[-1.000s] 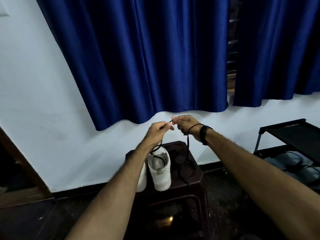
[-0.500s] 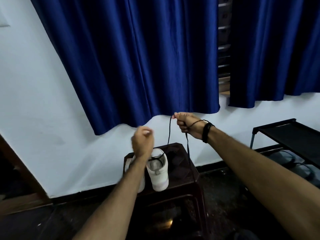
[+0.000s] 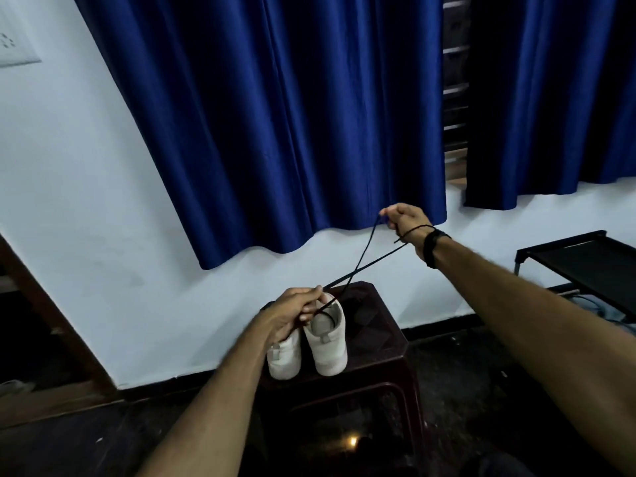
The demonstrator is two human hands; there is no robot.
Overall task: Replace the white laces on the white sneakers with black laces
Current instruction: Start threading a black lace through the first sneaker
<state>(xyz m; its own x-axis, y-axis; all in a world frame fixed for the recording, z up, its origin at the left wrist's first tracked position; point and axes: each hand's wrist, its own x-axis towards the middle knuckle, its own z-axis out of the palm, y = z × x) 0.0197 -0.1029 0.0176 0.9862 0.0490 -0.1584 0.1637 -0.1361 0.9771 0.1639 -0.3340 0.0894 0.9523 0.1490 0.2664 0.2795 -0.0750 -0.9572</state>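
Two white sneakers stand side by side, heels toward me, on a dark brown stool (image 3: 378,346). The right sneaker (image 3: 327,342) has a black lace (image 3: 361,258) running out of its top. My left hand (image 3: 292,311) is down at the collar of that sneaker and pinches the lace there. My right hand (image 3: 404,220) is raised up and to the right, gripping both strands of the lace, which stretch taut and cross between the hands. The left sneaker (image 3: 284,356) is partly hidden under my left hand.
Blue curtains (image 3: 292,115) hang on the white wall behind the stool. A black metal rack (image 3: 581,259) with items beneath it stands at the right. A dark wooden frame (image 3: 44,304) lies at the left. The floor is dark.
My left hand dropped from the lace ends down to the right sneaker's collar. My right hand moved up and right, pulling the lace taut.
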